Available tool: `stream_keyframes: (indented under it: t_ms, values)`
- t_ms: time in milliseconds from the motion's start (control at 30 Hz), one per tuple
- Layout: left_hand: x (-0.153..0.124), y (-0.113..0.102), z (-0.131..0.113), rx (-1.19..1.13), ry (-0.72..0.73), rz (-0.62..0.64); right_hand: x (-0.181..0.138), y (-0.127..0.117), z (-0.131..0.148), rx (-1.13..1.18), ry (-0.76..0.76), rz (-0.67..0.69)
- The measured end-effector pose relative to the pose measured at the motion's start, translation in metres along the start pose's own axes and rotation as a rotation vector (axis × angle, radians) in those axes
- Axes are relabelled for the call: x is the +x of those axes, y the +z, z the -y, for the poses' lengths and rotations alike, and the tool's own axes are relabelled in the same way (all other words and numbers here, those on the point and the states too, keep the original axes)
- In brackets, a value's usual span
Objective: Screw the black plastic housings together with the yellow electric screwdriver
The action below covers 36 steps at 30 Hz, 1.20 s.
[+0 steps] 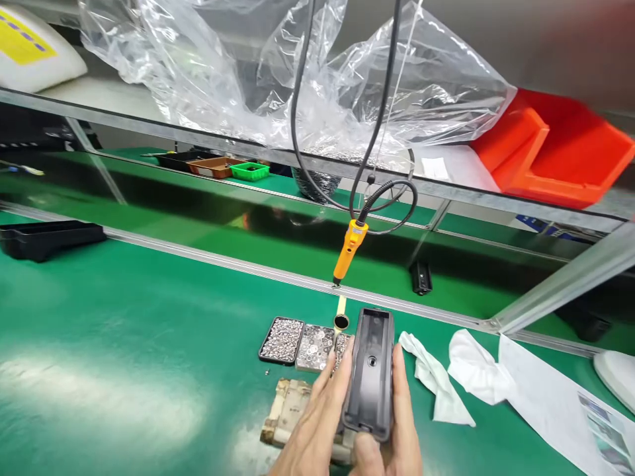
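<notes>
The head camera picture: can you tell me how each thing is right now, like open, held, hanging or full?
Long dark grey plastic housing: held by both hands, hollow side up.
Left hand: gripping the housing's left edge.
Right hand: gripping its right edge.
Orange electric screwdriver: hanging on its black cable, unheld.
Small black tray of silver screws: full, open.
White crumpled cloth: lying loose on the green mat.
Red plastic bin: on the shelf, open side visible.

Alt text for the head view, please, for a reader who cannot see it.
Both hands, left hand and right hand, hold a long black plastic housing above a green work table. Behind it lie small trays of screws, a white cloth and a hanging orange electric screwdriver; crumpled clear plastic sheeting and a red bin sit on the shelf above.
</notes>
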<state>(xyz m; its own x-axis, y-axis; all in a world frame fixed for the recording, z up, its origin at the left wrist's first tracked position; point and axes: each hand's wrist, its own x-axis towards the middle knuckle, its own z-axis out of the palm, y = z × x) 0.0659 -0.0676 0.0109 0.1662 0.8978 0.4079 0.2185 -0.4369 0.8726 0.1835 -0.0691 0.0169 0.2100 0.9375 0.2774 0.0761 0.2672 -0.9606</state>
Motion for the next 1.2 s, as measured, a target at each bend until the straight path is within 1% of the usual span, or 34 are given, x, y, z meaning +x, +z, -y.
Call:
stream_keyframes:
  t_ms: [67, 100, 133, 167, 200, 233, 300, 367, 433, 533, 600, 700, 800, 900, 1000, 1100, 1200]
  values:
    - [0.007, -0.007, 0.000, 0.136, 0.169, 0.061, 0.014, -0.008, 0.007, 0.186, 0.103, -0.041]
    - [0.012, -0.011, 0.000, 0.180, 0.218, 0.065, 0.022, -0.013, 0.011, 0.284, 0.179, -0.039]
    - [0.017, -0.015, 0.000, 0.200, 0.221, 0.049, 0.029, -0.019, 0.014, 0.388, 0.260, -0.023]
    - [0.023, -0.019, 0.001, 0.191, 0.170, 0.025, 0.036, -0.024, 0.017, 0.497, 0.339, 0.001]
    - [0.029, -0.022, 0.002, 0.144, 0.079, 0.002, 0.042, -0.029, 0.019, 0.607, 0.412, 0.029]
    - [0.035, -0.025, 0.004, 0.057, -0.032, -0.013, 0.047, -0.033, 0.019, 0.708, 0.476, 0.060]
    - [0.047, -0.030, 0.007, -0.183, -0.233, 0.013, 0.054, -0.037, 0.016, 0.842, 0.592, 0.128]
    - [0.057, -0.032, 0.009, -0.391, -0.342, 0.062, 0.058, -0.038, 0.009, 0.871, 0.676, 0.209]
    - [0.064, -0.032, 0.009, -0.491, -0.389, 0.088, 0.059, -0.038, 0.003, 0.819, 0.703, 0.304]
    - [0.066, -0.033, 0.009, -0.535, -0.423, 0.078, 0.057, -0.043, -0.006, 0.685, 0.663, 0.447]
    - [0.064, -0.034, 0.010, -0.537, -0.444, 0.063, 0.055, -0.049, -0.011, 0.591, 0.612, 0.482]
    - [0.061, -0.035, 0.012, -0.509, -0.464, 0.053, 0.052, -0.058, -0.021, 0.485, 0.535, 0.445]
    - [0.057, -0.036, 0.015, -0.496, -0.484, 0.073, 0.049, -0.062, -0.029, 0.362, 0.487, 0.385]
    - [0.051, -0.040, 0.018, -0.490, -0.498, 0.119, 0.046, -0.065, -0.030, 0.122, 0.377, 0.307]
    - [0.041, -0.049, 0.022, -0.340, -0.469, 0.165, 0.039, -0.069, -0.032, -0.091, 0.208, 0.291]
    - [0.031, -0.062, 0.026, -0.096, -0.419, 0.208, 0.029, -0.075, -0.040, -0.192, 0.122, 0.362]
    - [0.022, -0.071, 0.031, 0.037, -0.386, 0.261, 0.019, -0.080, -0.049, -0.282, 0.038, 0.446]
